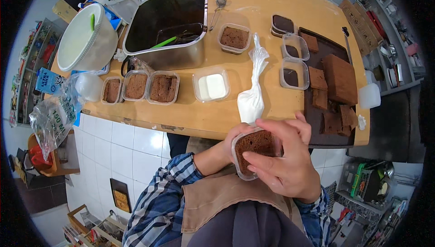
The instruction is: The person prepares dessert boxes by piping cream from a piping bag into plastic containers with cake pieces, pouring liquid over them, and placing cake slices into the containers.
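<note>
Close to my body, past the table's front edge, I hold a clear plastic cup (237, 149) with a piece of chocolate cake (256, 142) in it. My left hand (229, 143) is closed round the cup's left side; its fingertips are hidden beneath. Over the cup's right side curves my right hand (293, 163), its thumb and fingers pressed on the cake. A filled white piping bag (250, 104) lies on the table just beyond my hands. To its left stands a square cup of white cream (211, 87).
Cake-filled cups (136, 86) stand left of the cream. A dark tray (328, 140) at the right bears cut cake (340, 80) and loose pieces. Farther back are a metal pan of dark sauce (170, 54), a white bucket (88, 38), a small strainer (220, 2) and chocolate-topped cups (283, 24).
</note>
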